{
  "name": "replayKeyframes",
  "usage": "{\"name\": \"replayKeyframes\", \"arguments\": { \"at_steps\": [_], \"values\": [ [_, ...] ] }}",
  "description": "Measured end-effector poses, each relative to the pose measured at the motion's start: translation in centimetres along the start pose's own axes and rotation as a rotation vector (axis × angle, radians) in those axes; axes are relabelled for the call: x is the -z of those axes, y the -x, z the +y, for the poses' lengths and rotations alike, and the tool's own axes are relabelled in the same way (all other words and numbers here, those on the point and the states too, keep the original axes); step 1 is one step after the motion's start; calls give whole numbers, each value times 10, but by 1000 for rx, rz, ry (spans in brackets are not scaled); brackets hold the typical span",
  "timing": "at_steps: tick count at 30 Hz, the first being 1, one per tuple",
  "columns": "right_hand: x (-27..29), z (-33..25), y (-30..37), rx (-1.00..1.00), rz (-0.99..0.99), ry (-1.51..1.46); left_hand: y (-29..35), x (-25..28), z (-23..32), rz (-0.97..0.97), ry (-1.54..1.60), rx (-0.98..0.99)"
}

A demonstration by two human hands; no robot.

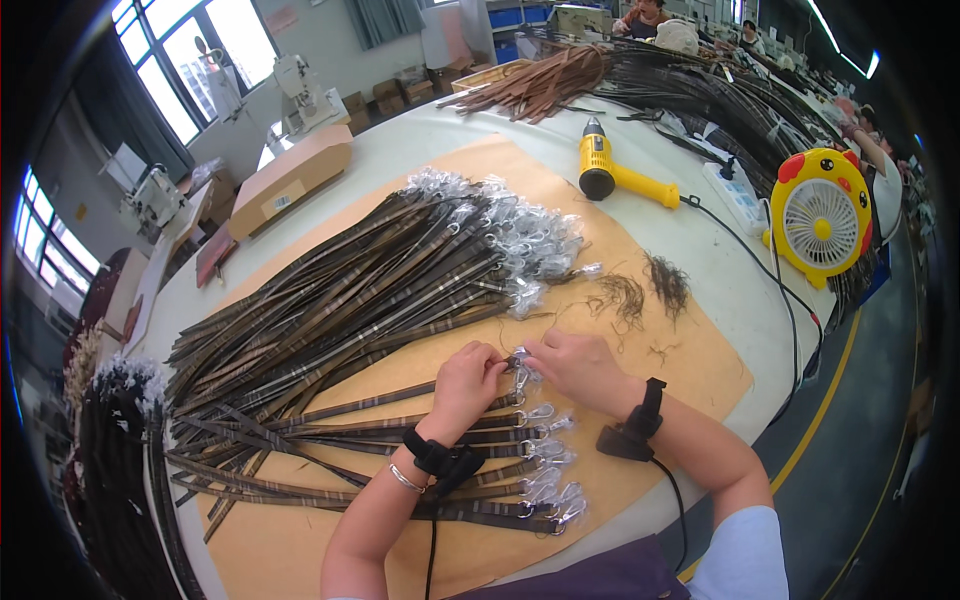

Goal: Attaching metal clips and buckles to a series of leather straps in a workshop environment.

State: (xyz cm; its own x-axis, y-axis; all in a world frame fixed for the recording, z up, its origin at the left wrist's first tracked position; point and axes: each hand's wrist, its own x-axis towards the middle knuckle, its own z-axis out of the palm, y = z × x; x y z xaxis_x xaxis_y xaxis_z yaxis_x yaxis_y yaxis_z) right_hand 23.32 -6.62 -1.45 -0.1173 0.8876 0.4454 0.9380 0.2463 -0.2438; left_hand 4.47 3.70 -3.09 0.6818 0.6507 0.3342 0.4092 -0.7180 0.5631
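Observation:
Over the brown paper, my left hand (pixel 468 384) is closed, its thumb and fingers pinching a dark striped strap (pixel 420 388) close to its end. Fingertip to fingertip with it, my right hand (pixel 575 368) is closed on the metal snap hook (pixel 521 362) at that strap's end. Just below, several like straps (pixel 500 436) lie in a spread row, their hooks (pixel 548 455) in clear plastic wrap pointing right. Beyond my hands is a large pile of such straps (pixel 350 270), wrapped hooks (pixel 520 235) bunched at its right end.
Dark thread scraps (pixel 668 285) lie right of the pile. Farther back are a yellow heat gun (pixel 620 178), a white power strip (pixel 735 195) and a yellow fan (pixel 822 225). Brown straps (pixel 540 82) lie at the far edge; more hang at left (pixel 125 470). Cables run from both wristbands.

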Motion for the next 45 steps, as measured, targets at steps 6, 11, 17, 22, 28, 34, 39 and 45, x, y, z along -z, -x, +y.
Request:
{"name": "replayKeyframes", "arguments": {
  "at_steps": [6,11,17,22,28,34,39,45],
  "values": [
    [1,-12,-2,-2,-81,8,0,-2,-5,-20,92,92],
    [3,-13,-3,2,-97,-3,1,-5,-6,-5,140,215],
    [-2,-12,-4,38,-76,-16,2,-6,-6,5,110,188],
    [-5,-12,-4,49,-116,42,2,-7,-2,9,95,183],
    [3,-20,-7,-6,-138,29,3,-6,0,-11,108,191],
    [3,-18,-8,9,-151,7,2,-8,2,-15,109,156],
    [0,-16,-7,-23,-167,1,3,-8,-2,-15,97,144],
    [-11,1,8,-114,17,-174,5,-2,-9,-75,322,263]
  ]
}}
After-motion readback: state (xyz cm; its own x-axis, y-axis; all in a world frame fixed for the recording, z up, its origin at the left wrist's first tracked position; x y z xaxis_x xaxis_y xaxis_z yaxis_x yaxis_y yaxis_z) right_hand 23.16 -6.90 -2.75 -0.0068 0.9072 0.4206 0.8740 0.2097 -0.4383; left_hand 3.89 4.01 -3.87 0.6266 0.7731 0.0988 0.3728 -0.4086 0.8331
